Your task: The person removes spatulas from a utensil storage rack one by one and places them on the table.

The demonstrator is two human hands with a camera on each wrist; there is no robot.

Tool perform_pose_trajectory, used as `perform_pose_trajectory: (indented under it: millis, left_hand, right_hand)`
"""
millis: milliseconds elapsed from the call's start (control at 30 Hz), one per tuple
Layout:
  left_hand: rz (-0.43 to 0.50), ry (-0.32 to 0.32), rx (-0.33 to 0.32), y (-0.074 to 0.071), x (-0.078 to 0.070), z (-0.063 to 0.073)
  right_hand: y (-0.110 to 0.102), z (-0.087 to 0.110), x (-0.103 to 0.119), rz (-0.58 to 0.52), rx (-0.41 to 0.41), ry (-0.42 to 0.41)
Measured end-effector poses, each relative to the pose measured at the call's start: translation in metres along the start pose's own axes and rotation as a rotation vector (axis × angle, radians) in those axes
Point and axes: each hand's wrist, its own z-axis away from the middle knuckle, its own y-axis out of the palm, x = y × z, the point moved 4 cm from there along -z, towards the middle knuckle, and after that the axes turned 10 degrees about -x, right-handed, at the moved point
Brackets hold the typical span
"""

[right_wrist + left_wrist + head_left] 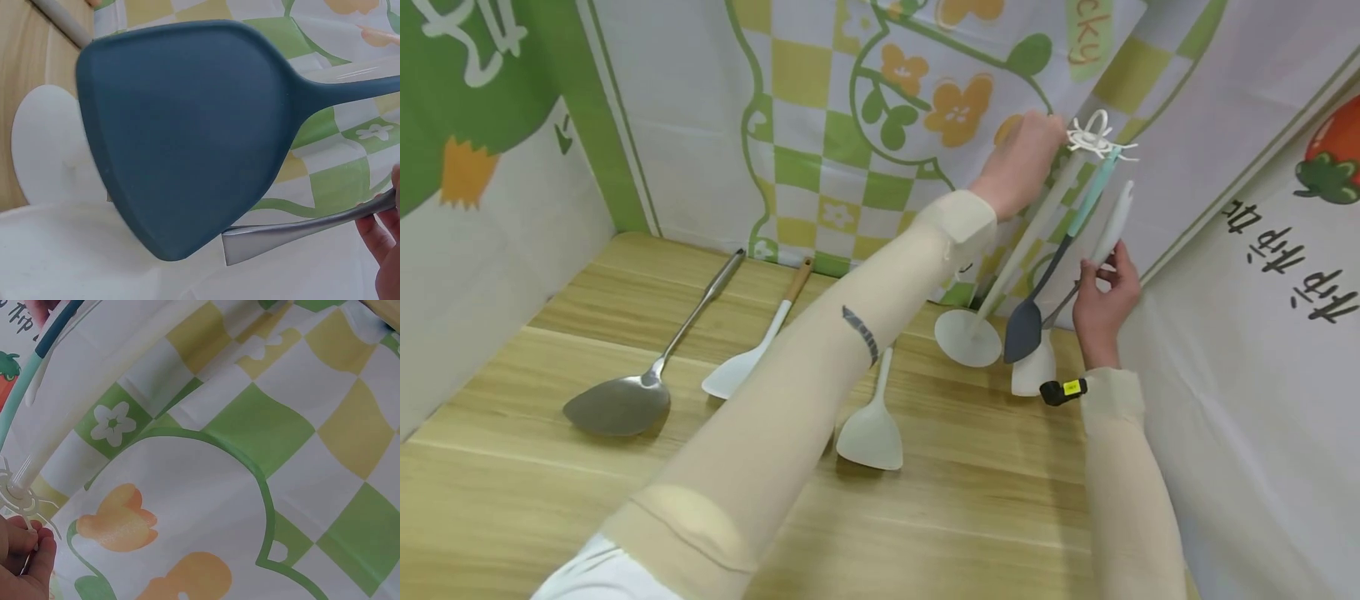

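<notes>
A white utensil stand has a round base (967, 338), a tall pole and a ring of hooks (1092, 140) on top. My left hand (1026, 162) is at that ring; in the left wrist view its thumb and fingers pinch one white hook (34, 534). A spatula with a teal handle and a dark blade (1023, 332) hangs from the ring. Beside it, my right hand (1107, 296) grips the pale handle (1116, 218) of another spatula, whose white blade (1034, 367) shows low, partly behind the dark one. In the right wrist view the dark blade (187, 137) covers much of the scene.
On the wooden table (970, 508) lie a metal spatula (625, 406), a white spatula with a wooden handle end (737, 371) and a cream spatula (872, 433). My left forearm passes over the table. Patterned cloth (805, 167) lines the back; a white cloth wall (1240, 375) stands close right.
</notes>
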Motion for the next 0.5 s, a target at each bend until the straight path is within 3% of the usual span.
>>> perform_pose_trajectory:
  millis: [200, 500]
  left_hand:
    - [-0.051, 0.032, -0.017, -0.001, -0.001, 0.001]
    - [-0.074, 0.027, -0.014, -0.001, -0.002, 0.001]
  right_hand:
    - [-0.005, 0.003, -0.022, 0.066, 0.001, 0.009]
    - [-0.016, 0.012, -0.026, 0.088, 0.036, 0.045]
